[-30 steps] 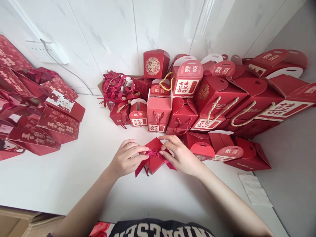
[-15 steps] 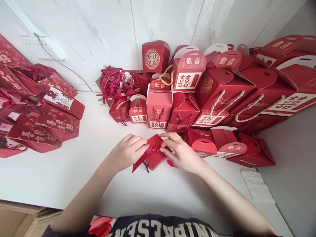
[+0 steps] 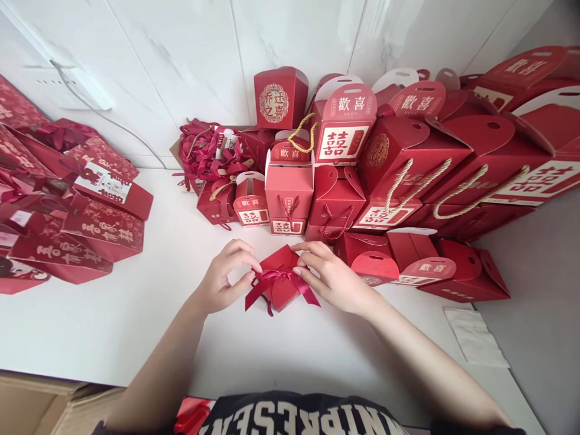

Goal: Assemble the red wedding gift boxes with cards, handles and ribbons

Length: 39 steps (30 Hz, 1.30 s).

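A small red box (image 3: pixel 284 293) sits on the white table, turned cornerwise, between my two hands. Across its top lies a dark pink ribbon (image 3: pixel 308 291) tied in a bow, its two tails spreading left and right. My left hand (image 3: pixel 232 277) is at the box's left side, thumb and forefinger apart near the bow's left loop. My right hand (image 3: pixel 327 277) pinches the bow's right loop between thumb and fingers, one fingertip resting at the box's far corner. A thin dark red cord (image 3: pixel 269 307) hangs out at the box's lower left.
Red gift boxes (image 3: pixel 344 136) are stacked along the wall, behind and to the right. A heap of ribbons (image 3: pixel 212 151) stands behind. More red boxes (image 3: pixel 106 223) fill the left side. White papers (image 3: pixel 475 336) lie at right; a cardboard box (image 3: pixel 31 402) is below the table's left edge.
My left hand has opened its fingers and drawn slightly left off the bow. The bow's left loop now shows. My right hand stays on its loop. The view has shifted slightly.
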Each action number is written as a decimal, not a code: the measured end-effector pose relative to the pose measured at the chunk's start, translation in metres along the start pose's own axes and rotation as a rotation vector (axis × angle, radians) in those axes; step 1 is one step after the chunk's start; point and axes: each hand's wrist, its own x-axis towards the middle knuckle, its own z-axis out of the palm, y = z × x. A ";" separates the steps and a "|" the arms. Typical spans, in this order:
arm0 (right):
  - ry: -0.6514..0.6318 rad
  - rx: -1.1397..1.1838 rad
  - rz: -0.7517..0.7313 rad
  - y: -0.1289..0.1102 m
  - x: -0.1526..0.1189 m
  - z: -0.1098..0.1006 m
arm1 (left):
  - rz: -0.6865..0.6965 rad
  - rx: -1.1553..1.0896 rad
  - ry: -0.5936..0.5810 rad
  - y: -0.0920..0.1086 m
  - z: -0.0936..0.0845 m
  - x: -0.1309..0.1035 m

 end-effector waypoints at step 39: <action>0.017 0.502 0.120 0.015 0.008 0.017 | -0.457 -0.308 0.092 -0.015 0.047 0.007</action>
